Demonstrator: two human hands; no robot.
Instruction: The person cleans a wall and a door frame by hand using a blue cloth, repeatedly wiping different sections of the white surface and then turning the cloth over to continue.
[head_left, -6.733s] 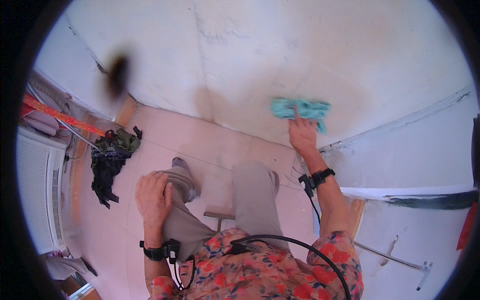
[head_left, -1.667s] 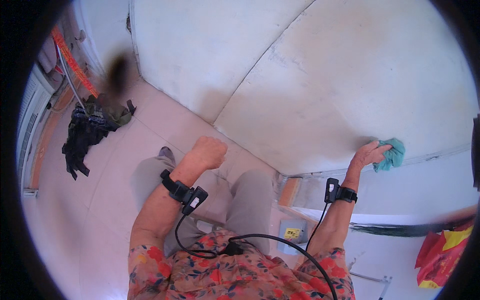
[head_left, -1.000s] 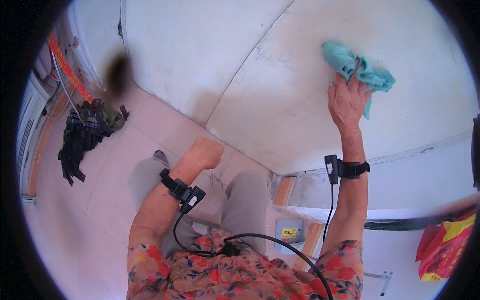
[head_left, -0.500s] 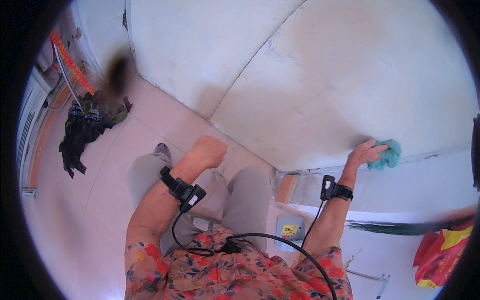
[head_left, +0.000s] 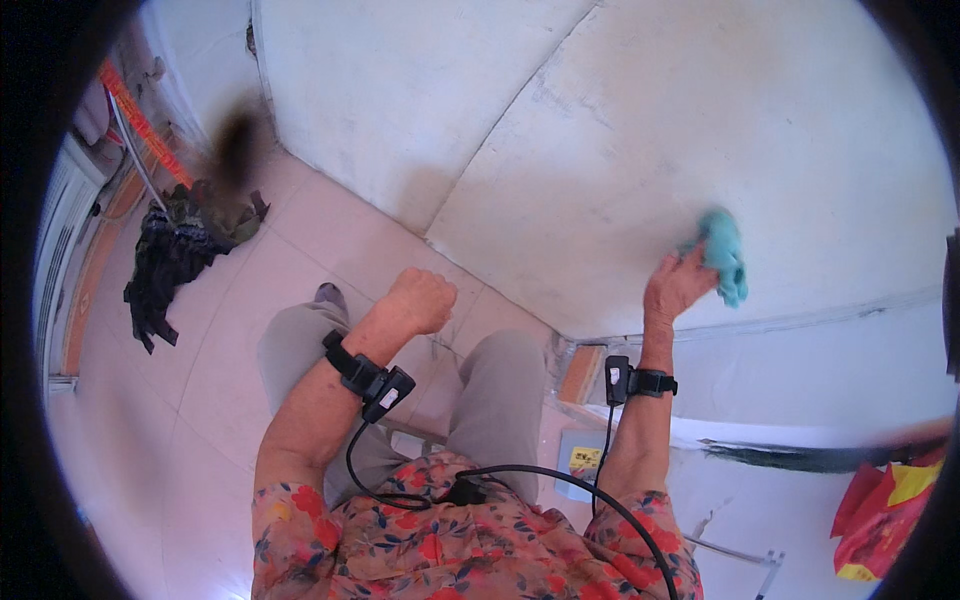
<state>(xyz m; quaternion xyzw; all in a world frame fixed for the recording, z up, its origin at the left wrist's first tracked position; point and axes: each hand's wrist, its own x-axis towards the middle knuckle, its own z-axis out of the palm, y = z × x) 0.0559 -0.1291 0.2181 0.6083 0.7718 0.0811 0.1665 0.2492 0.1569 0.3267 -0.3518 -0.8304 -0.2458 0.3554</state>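
My right hand (head_left: 680, 283) presses a crumpled teal cloth (head_left: 722, 255) against the whitish wall panel (head_left: 600, 180), its fingers closed over the cloth. Above my lap, my left hand (head_left: 422, 300) is curled into a fist, and no object shows in it. Each forearm wears a black strap with a small black device, the left strap (head_left: 366, 378) and the right strap (head_left: 640, 381). Black cables run from both devices to my waist. A dark seam crosses the panel on a slant.
A mop with dark cloth strips (head_left: 180, 255) stands at the left on pink floor tiles (head_left: 230, 330). A red and yellow bag (head_left: 885, 520) hangs at the lower right. Beside my right elbow is a grey box (head_left: 583, 462) with a yellow label.
My right hand has moved up and to the left along the panel, carrying the teal cloth with it. The left fist has hardly shifted.
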